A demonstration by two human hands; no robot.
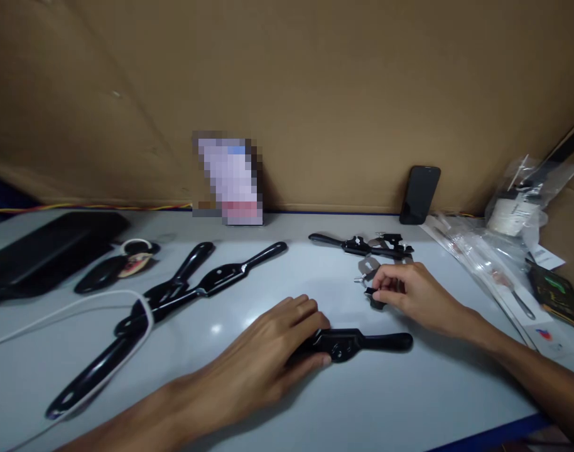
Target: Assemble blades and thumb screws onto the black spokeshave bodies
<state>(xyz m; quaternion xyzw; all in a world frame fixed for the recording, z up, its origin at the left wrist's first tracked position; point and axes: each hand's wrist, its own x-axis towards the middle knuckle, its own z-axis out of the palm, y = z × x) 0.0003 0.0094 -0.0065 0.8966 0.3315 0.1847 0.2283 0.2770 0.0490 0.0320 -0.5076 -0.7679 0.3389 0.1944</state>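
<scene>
A black spokeshave body [346, 344] lies across the front of the table, one handle pointing right. My left hand [284, 348] is closed around its left half and hides that handle. To the upper right, the fingers of my right hand [404, 292] pinch a small black metal piece [375, 302] just over the tabletop. Beside those fingertips are a small silver screw [360, 280] and a flat grey blade [367, 266]. Behind them rests another black spokeshave [355, 245], with small black and silver parts [390, 240] near its right end.
Several black spokeshave bodies [221, 276] lie piled at left, crossed by a white cable [146, 301]. A dark phone [419, 194] and a blurred-out screen [235, 182] lean on the cardboard wall [324, 94]. Plastic packets [494, 270] and a bagged white container [510, 213] occupy the right side.
</scene>
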